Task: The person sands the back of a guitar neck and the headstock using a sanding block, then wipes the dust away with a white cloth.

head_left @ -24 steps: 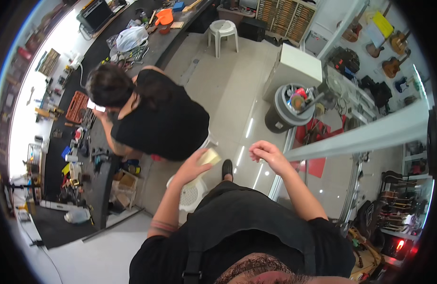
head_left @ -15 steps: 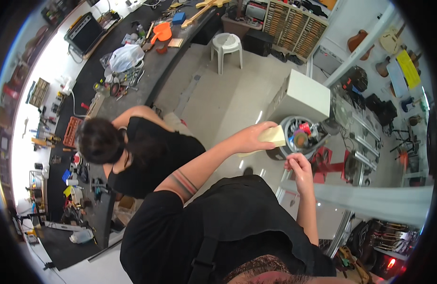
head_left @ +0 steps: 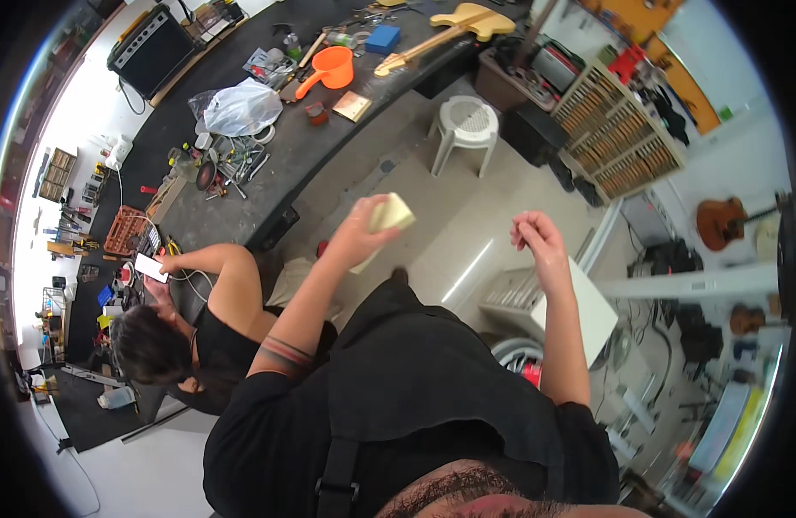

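Observation:
My left hand (head_left: 356,233) is closed around a pale yellow block (head_left: 393,214), held in the air over the floor. A thin pale edge sticks out below the same hand; its kind I cannot tell. My right hand (head_left: 540,246) is raised apart from it, with the fingers curled in against the thumb. Whatever they hold, if anything, is too small or hidden to make out. Both hands are off the workbench (head_left: 277,186), which curves along the left and far side.
At left, a seated person holds a phone (head_left: 151,268). On the bench lie an orange dipper (head_left: 330,69), a plastic bag (head_left: 242,108), a blue block (head_left: 382,40) and an electric guitar body with neck (head_left: 471,24). A white stool (head_left: 467,121) stands ahead; a white cabinet (head_left: 588,315) and a bin (head_left: 519,352) stand right.
My body has turned left, away from the bin and toward the bench. My left hand has carried the pale yellow block away from the bin. My right hand has risen, fingers still curled.

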Demonstrator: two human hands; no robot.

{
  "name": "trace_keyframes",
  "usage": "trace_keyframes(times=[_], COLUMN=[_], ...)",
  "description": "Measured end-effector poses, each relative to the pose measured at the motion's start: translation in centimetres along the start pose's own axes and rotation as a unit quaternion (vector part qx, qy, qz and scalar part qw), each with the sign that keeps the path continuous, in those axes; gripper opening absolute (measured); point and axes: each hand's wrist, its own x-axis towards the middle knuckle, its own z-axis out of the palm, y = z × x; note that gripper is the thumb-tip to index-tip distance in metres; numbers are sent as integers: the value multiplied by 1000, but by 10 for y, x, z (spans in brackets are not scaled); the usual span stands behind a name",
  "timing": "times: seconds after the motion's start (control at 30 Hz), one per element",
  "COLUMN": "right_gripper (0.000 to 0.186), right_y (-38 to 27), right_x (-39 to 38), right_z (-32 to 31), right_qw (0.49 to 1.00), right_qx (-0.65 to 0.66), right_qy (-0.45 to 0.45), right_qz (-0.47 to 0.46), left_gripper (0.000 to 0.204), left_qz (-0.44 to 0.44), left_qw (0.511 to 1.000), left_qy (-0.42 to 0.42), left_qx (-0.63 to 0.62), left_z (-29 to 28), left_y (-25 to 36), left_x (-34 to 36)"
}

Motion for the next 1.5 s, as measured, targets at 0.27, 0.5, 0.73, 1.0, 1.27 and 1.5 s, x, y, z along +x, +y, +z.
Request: trace_keyframes(times=[0.27, 0.5, 0.73, 1.0, 1.27, 1.5], right_gripper=[17, 17, 37, 122, 134, 99], right_y=[-12, -25, 51, 100, 134, 127], right_x=[278, 486, 780, 970, 1022, 1026], right_z=[78, 110, 192, 309, 291, 292], right_qw=[991, 973, 928, 663, 689, 671], right_qx=[-79, -126, -296, -715, -683, -678], right_qy=[-104, -187, -219, -199, -240, -296], right_qz=[25, 50, -56, -96, -18, -54], left_gripper=[61, 59, 56, 68, 88, 82], left_qz=[-168, -213, -231, -380, -442, -352], left_qw=[968, 939, 901, 850, 795, 761], left_qy=[153, 251, 293, 294, 342, 467], left_qx=[106, 96, 222, 215, 238, 283], left_z=[-89, -142, -148, -115, -73, -48], left_y=[-162, -201, -246, -269, -236, -176], left_x=[169, 286, 338, 333, 355, 375])
